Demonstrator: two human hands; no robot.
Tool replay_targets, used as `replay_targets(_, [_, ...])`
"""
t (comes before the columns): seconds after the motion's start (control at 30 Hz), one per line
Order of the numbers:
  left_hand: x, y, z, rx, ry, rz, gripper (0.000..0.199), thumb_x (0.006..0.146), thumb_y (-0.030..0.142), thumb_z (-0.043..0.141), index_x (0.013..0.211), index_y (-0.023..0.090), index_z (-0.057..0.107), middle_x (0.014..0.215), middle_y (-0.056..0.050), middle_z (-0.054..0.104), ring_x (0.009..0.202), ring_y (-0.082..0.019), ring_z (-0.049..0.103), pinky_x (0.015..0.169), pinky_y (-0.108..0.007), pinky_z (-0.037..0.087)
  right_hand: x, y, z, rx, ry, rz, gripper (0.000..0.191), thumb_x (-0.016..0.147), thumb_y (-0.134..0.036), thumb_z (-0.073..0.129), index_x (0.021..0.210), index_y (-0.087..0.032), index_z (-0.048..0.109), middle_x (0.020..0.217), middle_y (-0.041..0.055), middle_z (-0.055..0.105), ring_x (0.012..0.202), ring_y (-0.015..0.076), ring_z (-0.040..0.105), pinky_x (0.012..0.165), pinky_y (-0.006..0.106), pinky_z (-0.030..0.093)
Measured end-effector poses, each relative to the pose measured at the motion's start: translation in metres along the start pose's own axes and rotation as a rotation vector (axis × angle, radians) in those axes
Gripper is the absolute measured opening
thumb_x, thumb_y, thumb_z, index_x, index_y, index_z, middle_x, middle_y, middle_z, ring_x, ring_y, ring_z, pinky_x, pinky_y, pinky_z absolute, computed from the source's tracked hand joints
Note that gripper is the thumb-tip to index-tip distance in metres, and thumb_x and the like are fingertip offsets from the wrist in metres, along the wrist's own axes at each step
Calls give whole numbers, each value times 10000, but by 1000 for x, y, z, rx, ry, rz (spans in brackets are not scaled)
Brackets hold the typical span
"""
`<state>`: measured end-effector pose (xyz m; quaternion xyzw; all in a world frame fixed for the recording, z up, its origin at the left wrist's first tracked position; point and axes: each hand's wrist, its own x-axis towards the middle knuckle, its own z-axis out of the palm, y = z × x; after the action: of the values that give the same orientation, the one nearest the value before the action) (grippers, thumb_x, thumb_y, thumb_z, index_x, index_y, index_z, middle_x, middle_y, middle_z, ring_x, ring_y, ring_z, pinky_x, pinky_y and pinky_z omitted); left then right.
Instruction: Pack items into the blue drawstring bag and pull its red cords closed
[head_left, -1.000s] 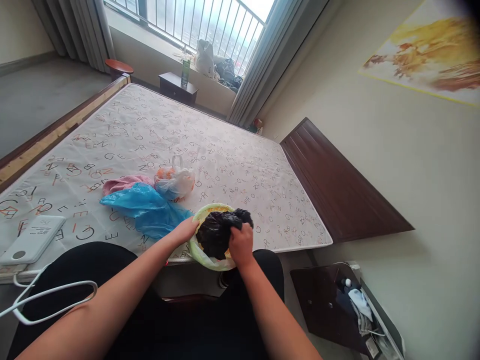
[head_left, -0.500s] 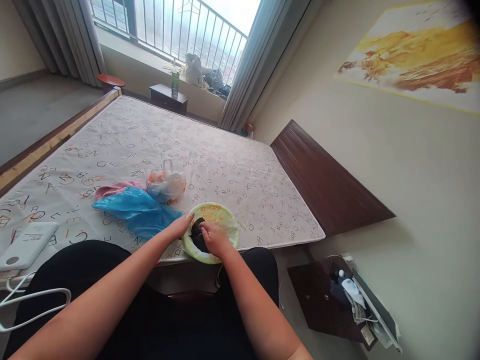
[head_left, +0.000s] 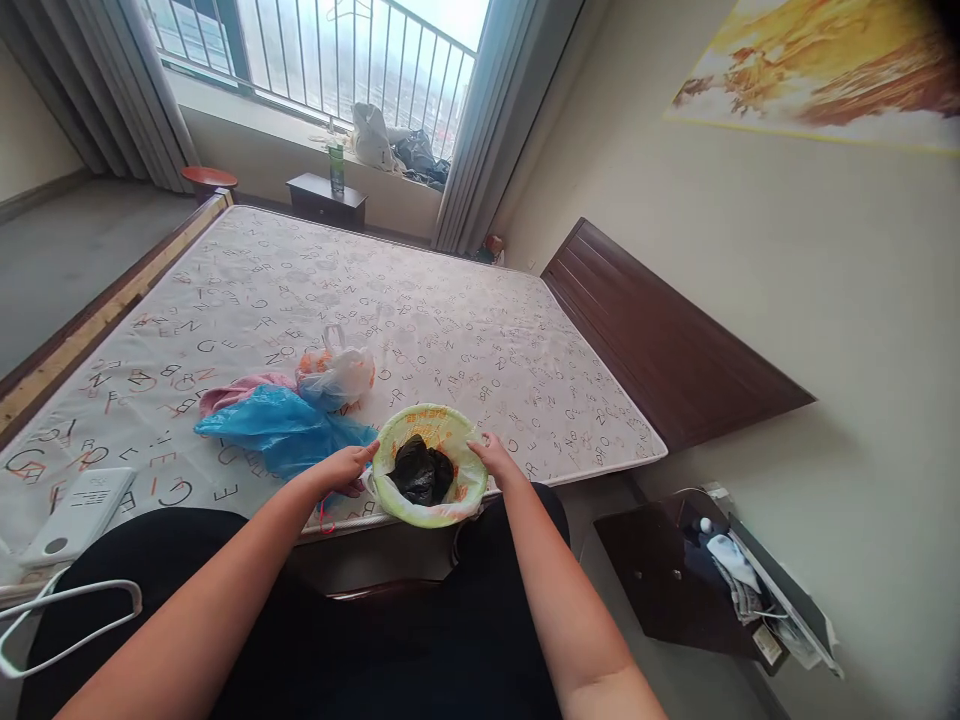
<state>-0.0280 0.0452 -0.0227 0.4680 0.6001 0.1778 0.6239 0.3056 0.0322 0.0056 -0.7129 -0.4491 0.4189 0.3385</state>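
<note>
Resting on a lined bin's rim (head_left: 424, 412), left hand (head_left: 341, 470) and right hand (head_left: 491, 455), grips open, apparently empty.

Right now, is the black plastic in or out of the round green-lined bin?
In: the black plastic lies inside the round green-lined bin.

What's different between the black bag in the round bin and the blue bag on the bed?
The black plastic bag is dark, while the blue plastic bag is bright blue. The black plastic bag sits bunched in a small lump inside the round container, but the blue plastic bag lies spread out on the mattress. The blue plastic bag also looks bigger. Both are crumpled, shiny plastic.
</note>
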Motion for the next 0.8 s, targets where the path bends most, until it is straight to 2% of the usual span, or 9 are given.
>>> replay_targets(0.1, [-1,5,-7,-49,110,128,661,640,709,791,1003,167,680,560,50,473,488,-126,446,479,-232,383,-5,25,13,121,-54,82,515,692,-306,585,1188,-167,589,965,79,725,824,242,702,757,372,589])
replay_targets(0.17, [-3,8,-12,-90,208,174,630,659,606,807,1093,174,662,668,24,552,579,-138,520,523,-223,424,-10,37,21,196,-39,113,618,673,-291,537,1278,-168,510,962,67,712,789,232,700,730,370,593])
replay_targets(0.23, [-5,8,-13,-98,242,119,632,683,579,794,1152,183,641,861,-47,655,735,-180,613,584,-237,476,-14,43,24,256,-28,125,697,652,-279,524,1338,-182,447,983,66,701,796,232,703,732,373,596])
replay_targets(0.3, [-6,4,-9,-48,196,25,614,704,610,771,1128,184,642,984,-106,698,815,-221,649,591,-249,482,-18,47,24,297,-23,126,712,635,-275,525,1338,-200,437,993,65,693,817,237,704,748,380,598])
replay_targets(0.43, [-6,-4,9,-22,-9,-64,493,695,615,773,840,168,624,762,-63,672,639,-176,592,558,-250,447,-25,50,20,328,-4,125,667,628,-306,544,1286,-219,474,949,54,681,825,249,698,757,400,602])
replay_targets(0.53, [-5,3,10,-109,20,-51,466,695,602,759,702,184,551,558,26,500,491,-121,442,518,-254,397,-28,49,20,331,9,117,649,628,-320,545,1267,-218,492,913,49,677,793,251,689,734,399,602])
replay_targets(0.67, [-16,26,0,-251,339,234,453,851,648,541,746,208,534,542,38,426,538,-159,475,586,-286,437,-34,45,29,306,46,98,606,650,-334,518,1241,-201,511,927,76,686,784,246,682,713,364,599])
replay_targets(0.73, [-30,36,6,-33,459,404,436,917,608,470,778,209,575,607,-6,511,629,-196,540,663,-314,459,-38,43,36,282,63,84,598,678,-351,500,1255,-195,505,992,102,696,813,246,685,724,354,598])
replay_targets(0.8, [-48,44,27,313,437,526,410,959,547,451,787,215,617,709,-60,611,739,-242,600,736,-347,457,-42,41,46,250,65,66,598,711,-364,478,1284,-190,490,1082,127,695,860,245,691,753,353,598])
